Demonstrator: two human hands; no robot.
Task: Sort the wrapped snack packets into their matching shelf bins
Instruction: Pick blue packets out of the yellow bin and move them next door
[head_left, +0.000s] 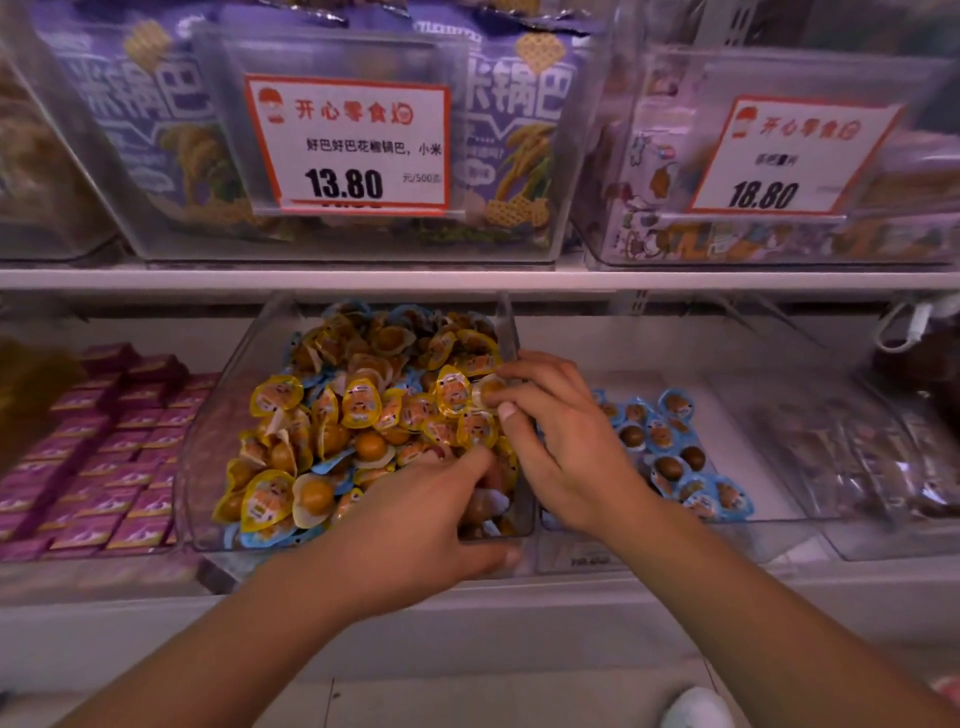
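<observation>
Yellow-wrapped snack packets (358, 415) are lying heaped in the middle clear bin (218, 441). Right hand (561, 441) at 3 o'clock is pinching one packet (488, 391). Left hand (415, 519) at 5 o'clock is digging in, fingers curled; grasp unclear. Blue-wrapped packets (670, 452) are sitting in the right bin (779, 467).

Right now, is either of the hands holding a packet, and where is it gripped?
The right hand pinches a yellow packet by its edge. The left hand digs into the bin; its hold cannot be told.
</observation>
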